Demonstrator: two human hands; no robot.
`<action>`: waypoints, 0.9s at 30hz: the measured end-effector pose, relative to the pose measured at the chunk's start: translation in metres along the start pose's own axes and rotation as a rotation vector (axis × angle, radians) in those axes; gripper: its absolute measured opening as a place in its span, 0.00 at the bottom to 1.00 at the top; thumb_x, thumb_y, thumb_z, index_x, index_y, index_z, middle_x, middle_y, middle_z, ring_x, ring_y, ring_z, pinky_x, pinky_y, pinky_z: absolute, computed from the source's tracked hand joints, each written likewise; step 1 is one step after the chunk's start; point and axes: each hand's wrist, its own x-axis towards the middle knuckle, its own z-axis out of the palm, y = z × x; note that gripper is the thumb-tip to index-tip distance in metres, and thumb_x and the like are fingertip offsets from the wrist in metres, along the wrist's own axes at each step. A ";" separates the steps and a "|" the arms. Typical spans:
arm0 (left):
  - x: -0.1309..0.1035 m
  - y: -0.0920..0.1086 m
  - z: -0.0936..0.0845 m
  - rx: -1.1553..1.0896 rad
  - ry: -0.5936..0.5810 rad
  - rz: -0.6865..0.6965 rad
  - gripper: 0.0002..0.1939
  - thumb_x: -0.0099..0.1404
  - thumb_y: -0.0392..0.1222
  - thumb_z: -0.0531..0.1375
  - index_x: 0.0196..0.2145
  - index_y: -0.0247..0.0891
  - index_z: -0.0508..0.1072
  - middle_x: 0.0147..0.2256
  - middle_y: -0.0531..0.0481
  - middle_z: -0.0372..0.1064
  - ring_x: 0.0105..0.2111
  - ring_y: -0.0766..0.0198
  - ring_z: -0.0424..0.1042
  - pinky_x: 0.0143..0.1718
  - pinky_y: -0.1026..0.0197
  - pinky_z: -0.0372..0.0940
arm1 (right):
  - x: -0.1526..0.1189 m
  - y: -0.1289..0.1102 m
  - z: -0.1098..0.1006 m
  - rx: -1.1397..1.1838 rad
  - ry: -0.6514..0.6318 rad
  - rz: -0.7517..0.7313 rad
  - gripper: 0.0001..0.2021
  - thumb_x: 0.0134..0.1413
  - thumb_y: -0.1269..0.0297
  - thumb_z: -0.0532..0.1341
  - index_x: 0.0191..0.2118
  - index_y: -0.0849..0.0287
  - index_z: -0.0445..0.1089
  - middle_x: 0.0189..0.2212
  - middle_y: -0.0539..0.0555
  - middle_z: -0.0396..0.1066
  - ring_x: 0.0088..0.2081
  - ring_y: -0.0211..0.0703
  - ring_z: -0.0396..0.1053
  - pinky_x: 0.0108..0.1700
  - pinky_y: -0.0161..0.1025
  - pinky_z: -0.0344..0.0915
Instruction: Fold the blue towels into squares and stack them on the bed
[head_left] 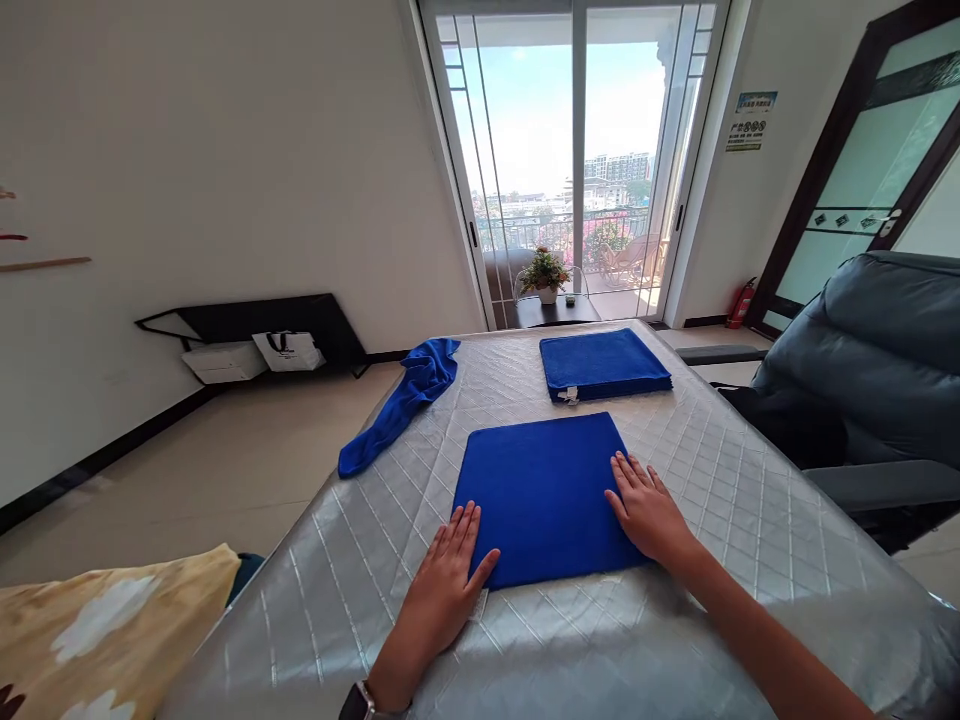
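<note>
A blue cloth (544, 490), folded into a flat rectangle, lies in front of me on the silver quilted cover (375, 570). My left hand (446, 580) rests flat over its left edge, fingers stretched out and thumb apart. On its right edge lies my right hand (645, 505), also flat with fingers extended. Just beyond sits a neat stack of folded blue cloths (604, 362) with a white tag at its front edge. A crumpled blue cloth (412, 400) is bunched along the left side of the cover.
To the right stands a dark padded armchair (885, 350). A patterned yellow blanket (127, 620) is at lower left. Against the left wall are a black rack (255, 320) and a white bag (290, 351). A potted plant (546, 275) stands by the sliding glass door.
</note>
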 end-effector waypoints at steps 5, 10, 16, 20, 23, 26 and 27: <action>-0.002 0.005 -0.006 -0.028 0.096 0.054 0.34 0.73 0.62 0.46 0.70 0.44 0.57 0.71 0.48 0.51 0.70 0.53 0.51 0.70 0.44 0.52 | -0.068 0.024 0.009 0.139 0.175 -0.055 0.20 0.69 0.52 0.50 0.55 0.49 0.75 0.59 0.58 0.69 0.61 0.54 0.65 0.63 0.52 0.63; -0.008 0.014 -0.025 -0.119 0.268 0.131 0.20 0.73 0.58 0.52 0.45 0.46 0.78 0.54 0.44 0.74 0.54 0.51 0.74 0.56 0.45 0.70 | -0.098 0.049 0.011 0.287 0.228 -0.168 0.14 0.69 0.55 0.55 0.48 0.48 0.77 0.46 0.57 0.76 0.47 0.50 0.75 0.50 0.49 0.74; -0.028 0.003 -0.042 -0.185 0.257 0.233 0.15 0.71 0.56 0.56 0.37 0.47 0.79 0.41 0.48 0.78 0.41 0.57 0.79 0.44 0.56 0.75 | -0.088 0.061 -0.004 0.267 0.198 -0.340 0.10 0.69 0.62 0.57 0.46 0.48 0.77 0.42 0.52 0.77 0.43 0.44 0.76 0.45 0.40 0.75; -0.046 -0.016 -0.040 -0.169 0.292 0.250 0.12 0.69 0.55 0.60 0.43 0.52 0.80 0.46 0.51 0.79 0.45 0.58 0.79 0.47 0.59 0.76 | -0.083 0.063 -0.007 0.169 0.233 -0.463 0.10 0.69 0.65 0.57 0.45 0.49 0.77 0.41 0.52 0.77 0.41 0.43 0.76 0.44 0.40 0.74; -0.051 -0.025 -0.035 -0.184 0.289 0.245 0.12 0.69 0.54 0.60 0.45 0.54 0.80 0.48 0.52 0.79 0.46 0.59 0.80 0.48 0.60 0.75 | -0.081 0.059 -0.008 0.080 0.317 -0.542 0.12 0.69 0.69 0.55 0.43 0.53 0.76 0.38 0.53 0.77 0.38 0.43 0.76 0.41 0.41 0.75; -0.048 -0.028 -0.032 -0.221 0.261 0.223 0.13 0.69 0.55 0.60 0.45 0.54 0.81 0.47 0.52 0.79 0.46 0.59 0.80 0.49 0.61 0.75 | -0.080 0.053 -0.014 0.046 0.387 -0.573 0.14 0.68 0.73 0.52 0.43 0.55 0.75 0.39 0.54 0.78 0.36 0.43 0.77 0.40 0.40 0.75; -0.047 -0.029 -0.031 -0.230 0.253 0.210 0.13 0.69 0.56 0.60 0.44 0.54 0.81 0.47 0.51 0.79 0.46 0.58 0.80 0.49 0.61 0.75 | -0.079 0.052 -0.017 0.059 0.393 -0.568 0.14 0.68 0.74 0.51 0.44 0.55 0.74 0.40 0.54 0.78 0.36 0.42 0.78 0.39 0.39 0.75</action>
